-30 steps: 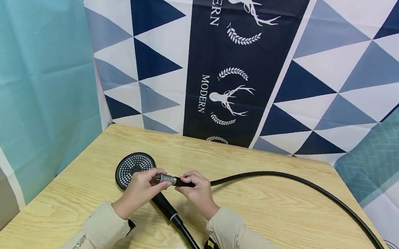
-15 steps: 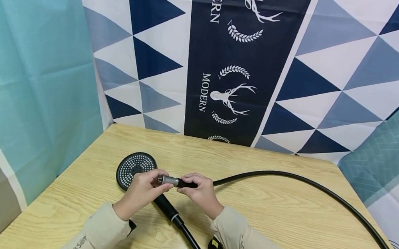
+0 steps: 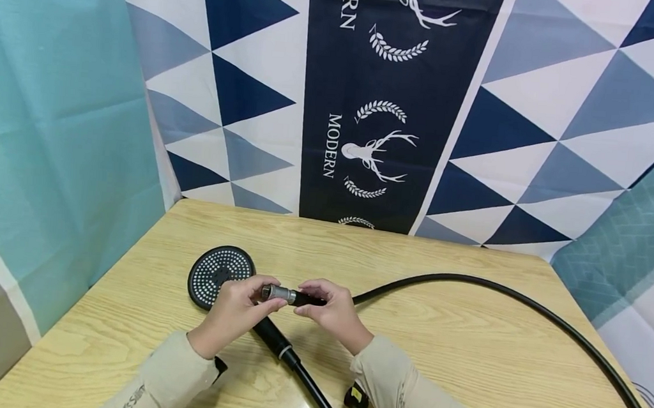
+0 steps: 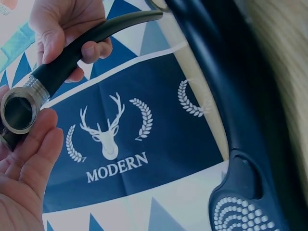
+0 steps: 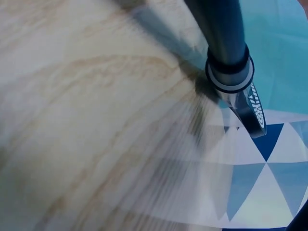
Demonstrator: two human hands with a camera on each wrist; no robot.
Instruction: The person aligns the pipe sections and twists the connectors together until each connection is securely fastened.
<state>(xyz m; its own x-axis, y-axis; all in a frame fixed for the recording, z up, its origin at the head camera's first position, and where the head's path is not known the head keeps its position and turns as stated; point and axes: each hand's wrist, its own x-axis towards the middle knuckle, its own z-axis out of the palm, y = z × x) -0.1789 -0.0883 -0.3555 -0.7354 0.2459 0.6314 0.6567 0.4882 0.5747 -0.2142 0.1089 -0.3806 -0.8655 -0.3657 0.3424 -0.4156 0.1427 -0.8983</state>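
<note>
My left hand (image 3: 232, 312) pinches the silvery metal fitting (image 3: 281, 294) at the end of a black shower hose (image 3: 527, 300). Just behind the fitting, my right hand (image 3: 337, 314) grips the hose between thumb and fingers. In the left wrist view the round open mouth of the metal fitting (image 4: 36, 91) faces the camera. A black hand shower (image 3: 211, 270) lies on the table under and beside my left hand, spray face up. A black hose or tube (image 3: 318, 392) leads from its handle toward the front. My right hand is out of the right wrist view.
The wooden table (image 3: 437, 347) carries the hose, which arcs off to the right and over the front edge. Patterned cloth (image 3: 381, 106) hangs behind the table, with a teal cloth (image 3: 63, 113) at the left. A small black device (image 3: 356, 398) sits by my right sleeve.
Both hands have shifted slightly to the right with the hose end, away from the shower's spray face. Their grips look the same, and the camera view has drifted a little.
</note>
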